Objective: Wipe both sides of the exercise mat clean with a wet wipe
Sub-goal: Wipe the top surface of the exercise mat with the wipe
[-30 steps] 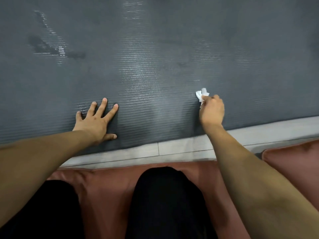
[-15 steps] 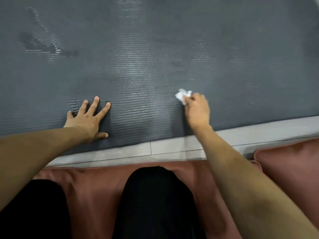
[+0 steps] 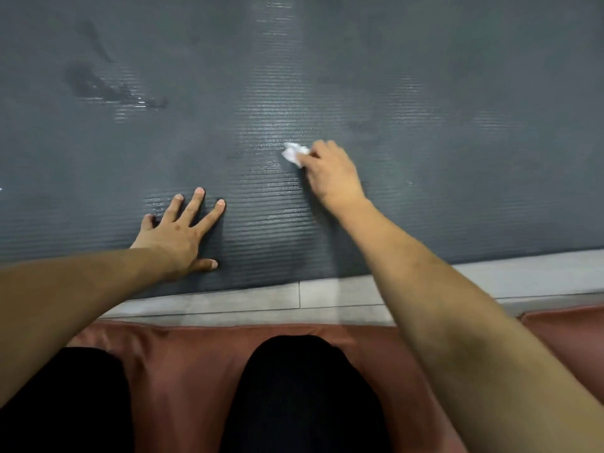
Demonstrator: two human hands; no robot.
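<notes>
Right hand (image 3: 330,173) slid wipe (image 3: 293,153) leftward on mat (image 3: 457,125), fingers pinching it; left hand (image 3: 178,235) spread flat.

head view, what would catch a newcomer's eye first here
A dark ribbed exercise mat fills the upper frame. Near the middle the right hand holds a crumpled white wet wipe against it. The left hand presses flat with spread fingers near the mat's near edge; a wet patch glistens upper left.
</notes>
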